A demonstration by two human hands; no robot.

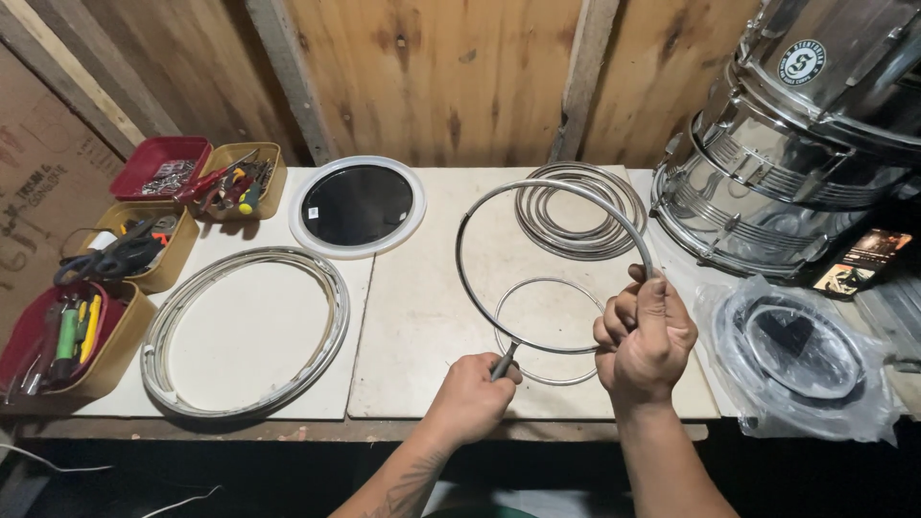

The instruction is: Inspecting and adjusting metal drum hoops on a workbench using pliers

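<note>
Leftward we count five small trays [126, 346] of tools, one wide metal rim [245, 333] and one round black drumhead [358, 206]. Our left hand [472, 393] pinches one end of a thin metal hoop [547, 261], which arcs up and rightward into our closed right hand [645, 336], above one small ring [547, 331]. Beyond sit coiled hoops [578, 210], two chrome drums [796, 144] bearing a round dark badge, and a clear-bagged drumhead [801, 355].

Bright overhead light on pale tabletop [422, 317]; floor below dark; sharp focus; edges bowed.
</note>
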